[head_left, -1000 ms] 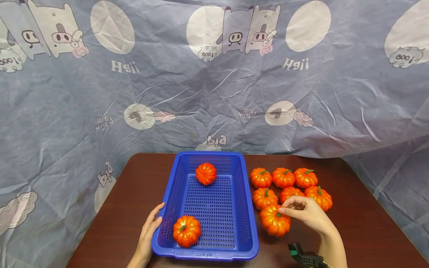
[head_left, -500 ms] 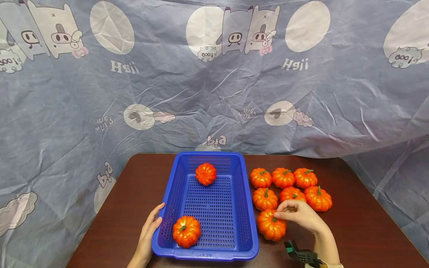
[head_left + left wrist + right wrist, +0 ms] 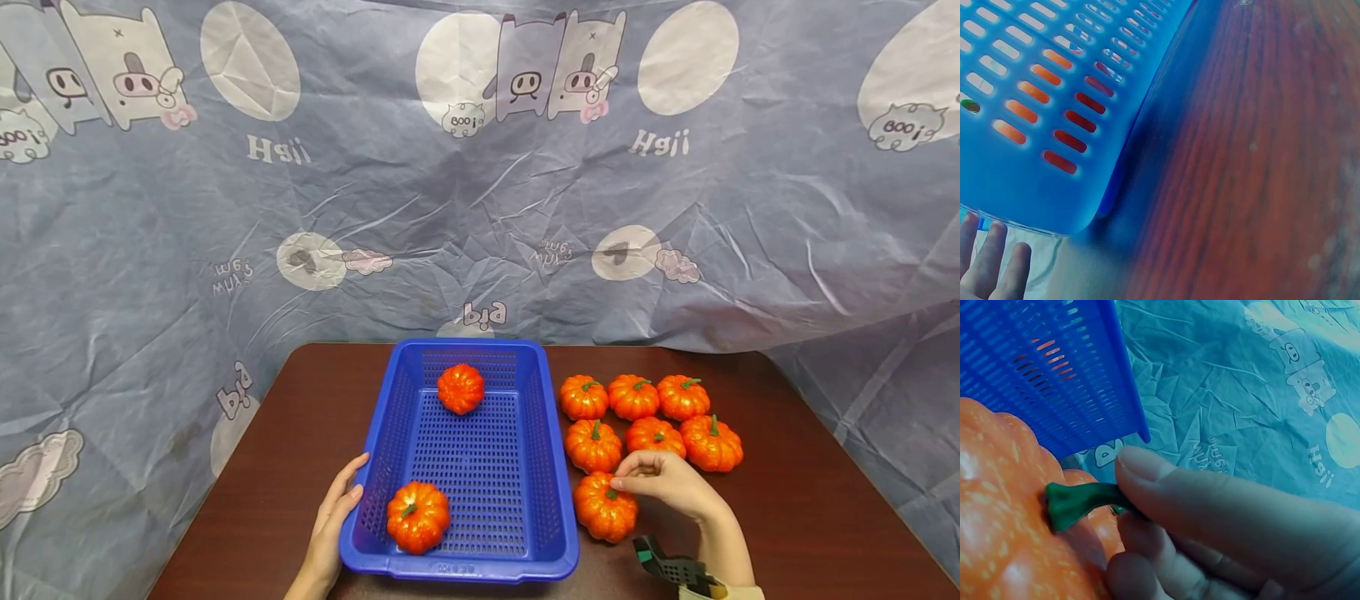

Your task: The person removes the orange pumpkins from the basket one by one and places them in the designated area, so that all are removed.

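A blue plastic basket [image 3: 465, 569] stands on the table, with one orange pumpkin [image 3: 461, 389] near its far end and another pumpkin [image 3: 417, 517] in its near left corner. My left hand [image 3: 330, 521] touches the outside of the basket's left wall with fairly straight fingers; several fingertips [image 3: 1020, 253] show in the left wrist view. To the right of the basket, my right hand [image 3: 671, 483] pinches the green stem [image 3: 1079, 503] of a pumpkin [image 3: 604, 510] between thumb and fingers. That pumpkin is close beside the basket's right wall, low over the table or on it; I cannot tell which.
Several more pumpkins [image 3: 633, 397] sit in two rows on the dark brown table [image 3: 810, 517], right of the basket. A grey-blue patterned cloth [image 3: 465, 208] hangs behind the table. A black wrist mount [image 3: 671, 567] is on my right wrist.
My right hand has brought the pinched pumpkin a little left and towards me, closer to the basket, slowing in the last half second. The left hand and basket have not visibly moved.
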The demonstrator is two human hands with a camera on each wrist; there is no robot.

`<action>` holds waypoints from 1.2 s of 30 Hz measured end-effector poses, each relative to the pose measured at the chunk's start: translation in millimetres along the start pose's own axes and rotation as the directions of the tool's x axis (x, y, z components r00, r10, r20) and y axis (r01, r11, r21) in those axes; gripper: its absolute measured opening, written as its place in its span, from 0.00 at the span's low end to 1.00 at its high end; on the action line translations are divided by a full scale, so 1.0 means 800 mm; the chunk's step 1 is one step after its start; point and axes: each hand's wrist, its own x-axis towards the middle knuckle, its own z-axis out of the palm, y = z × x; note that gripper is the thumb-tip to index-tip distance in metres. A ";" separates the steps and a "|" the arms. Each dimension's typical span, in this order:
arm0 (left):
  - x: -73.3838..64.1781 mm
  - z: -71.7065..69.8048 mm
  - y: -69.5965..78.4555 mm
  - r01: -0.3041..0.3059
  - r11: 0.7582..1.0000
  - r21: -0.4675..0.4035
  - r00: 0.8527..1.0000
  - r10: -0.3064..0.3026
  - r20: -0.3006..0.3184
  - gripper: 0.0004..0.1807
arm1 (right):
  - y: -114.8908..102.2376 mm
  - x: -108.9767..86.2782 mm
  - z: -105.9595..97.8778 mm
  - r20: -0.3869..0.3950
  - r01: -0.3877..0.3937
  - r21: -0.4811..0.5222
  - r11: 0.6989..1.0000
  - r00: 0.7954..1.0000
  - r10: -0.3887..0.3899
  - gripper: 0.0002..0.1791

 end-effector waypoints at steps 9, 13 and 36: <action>0.000 0.000 0.000 -0.008 1.000 -0.012 1.000 0.008 0.009 0.24 | -0.009 -0.006 -0.004 -0.038 -0.018 -0.033 0.999 0.999 0.016 0.13; 0.001 0.001 0.000 -0.003 1.000 -0.011 1.000 0.003 0.003 0.24 | -0.020 -0.009 -0.004 -0.105 -0.029 -0.070 0.997 0.994 0.022 0.15; -0.001 0.000 0.000 -0.018 0.999 -0.040 1.000 0.018 0.019 0.24 | -0.145 0.035 0.013 -0.103 0.323 -0.098 0.941 0.937 -0.333 0.17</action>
